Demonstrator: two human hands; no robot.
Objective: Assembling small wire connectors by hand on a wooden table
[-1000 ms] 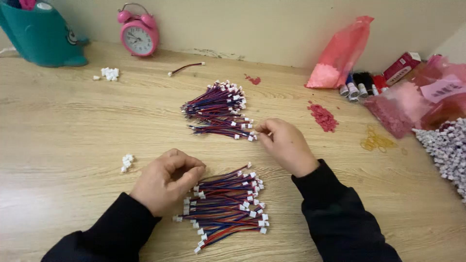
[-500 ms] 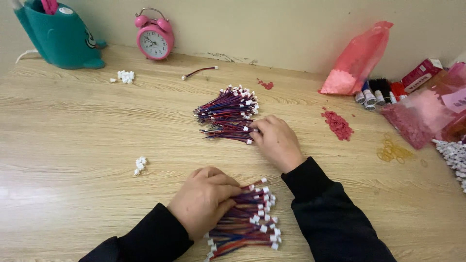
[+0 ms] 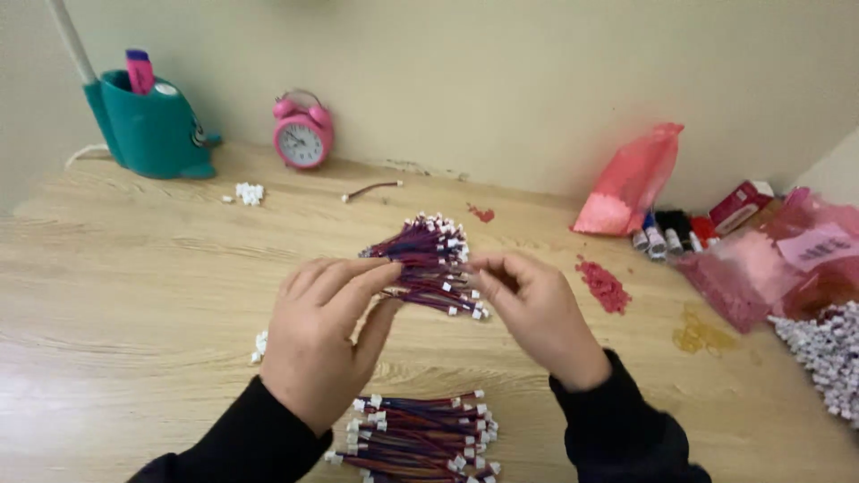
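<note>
I see the wooden desk [image 3: 134,295] filling the frame, pale grain running across it under a plain wall. Mid-frame, my left hand [image 3: 322,344] and right hand [image 3: 537,309] are lifted together, fingertips pinched as if on one thin wire between them, though I cannot make out the wire itself against the far bundle of wire leads [image 3: 428,264] just behind. That bundle, red, blue and dark strands with small white plastic plugs at the ends, lies fanned in the centre; a second, tidier near bundle [image 3: 420,438] lies at the bottom edge between my sleeves. Judging by the two heaps, a good share is sorted and about as much looks left to handle. At the right edge sit soft pink plastic bags [image 3: 761,277] and a heap of white connectors [image 3: 828,358]. In the upper left stand a glossy teal holder [image 3: 148,130] and a round pink alarm clock [image 3: 304,136]. Smaller still: red crumbs [image 3: 604,284] right of centre, loose white plugs [image 3: 248,192], one stray lead [image 3: 371,189].
</note>
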